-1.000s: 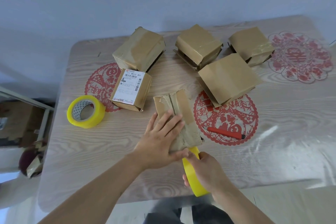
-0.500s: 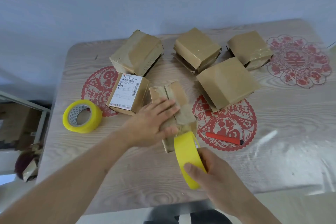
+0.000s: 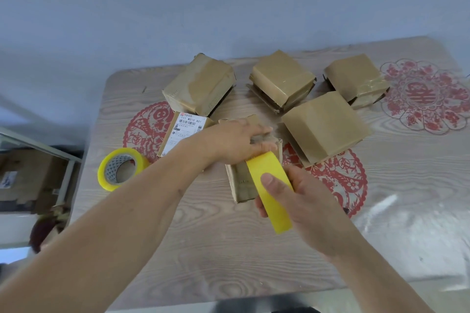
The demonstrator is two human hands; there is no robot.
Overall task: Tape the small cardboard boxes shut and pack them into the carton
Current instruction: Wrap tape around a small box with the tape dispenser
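R hand fingers curled round yellow tape roll, thumb flat on its outer face, roll held on edge just above near end of small box. L hand fingers stretched flat, pressing down on top flaps of same box, holding nothing. Box sits mid worktop, flaps not fully flat.

Readable: labelled box just left of L hand, white sticker w/ barcode, "T11 WG10 A01"; rest of print too small. Red paper-cut motifs under clear film on worktop; characters not legible for sure.

Around: four more brown boxes at back — far-left box, centre box, far-right box, big box near R of the work. Second tape roll, yellowish-clear, lying flat at left. L forearm covers part of labelled box.

Vs 0.5 s ago: L hand slid further across box toward far end, roll lifted slightly nearer; red pen now hidden behind R hand.
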